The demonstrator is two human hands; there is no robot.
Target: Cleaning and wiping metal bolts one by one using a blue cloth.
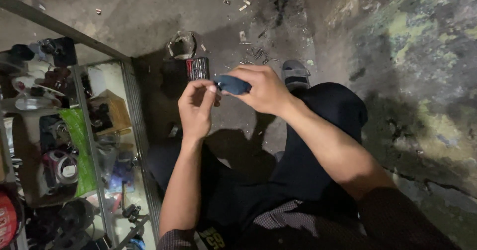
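The small object [232, 84] pinched between the hands is dark blue. The trousers [298, 175] are black, the shirt hem [288, 220] a fine dark check, and the sandal [295, 74] grey. A bright green packet [82, 150] shows in the glass case [134, 111], over a grey concrete floor [149, 11] beside a wall [427, 56] blotched green and yellow.

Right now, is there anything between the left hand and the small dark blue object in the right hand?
Nothing visible. The right hand grips the dark blue object from above, and the fingertips of the left hand are already at its near end, with no visible gap and nothing in between.
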